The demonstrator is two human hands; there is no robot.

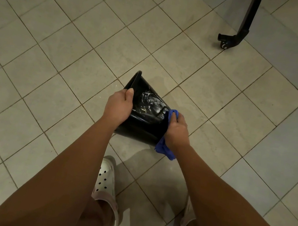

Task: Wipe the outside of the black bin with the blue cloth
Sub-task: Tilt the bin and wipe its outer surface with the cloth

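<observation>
The left grip (119, 106) is curled round the black bin (142, 125) near its rim, thumb on the outer wall. The right grip (178, 130) is closed on the blue cloth (164, 149), pressing it against the bin's base end. The bin is held on its side above the tiled floor (58, 40) (white smears streak its upper wall). Below the bin are white clogs (106, 176); well beyond it, up to the right, stands a black wheeled leg (242, 30).

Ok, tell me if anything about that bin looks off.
The black bin is held tipped sideways over the tile floor. The left hand grips its rim and the right hand presses the blue cloth to its other end. White, foamy-looking streaks smear its upper wall; nothing looks damaged.
</observation>
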